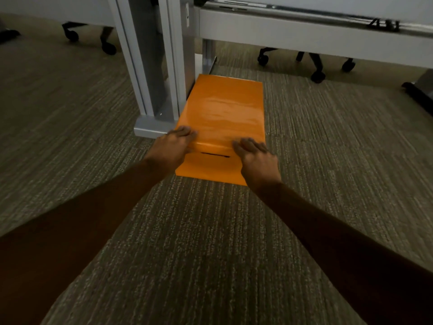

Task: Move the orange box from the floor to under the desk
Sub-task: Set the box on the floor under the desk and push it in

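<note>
Pushing the orange box (220,113) along the carpet (328,141) with both hands' fingers (185,133) flat on its near top edge, not clamped, risks jamming its left side against the desk leg (152,66); it lies just beside that leg.

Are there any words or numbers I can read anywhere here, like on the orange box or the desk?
None can be read.
Orange box: plain, only a dark slot on its near face.
Small white tag on the desk leg: one dark mark, too small to read.
Dark marks on the desk rail: too blurred to read.
</note>
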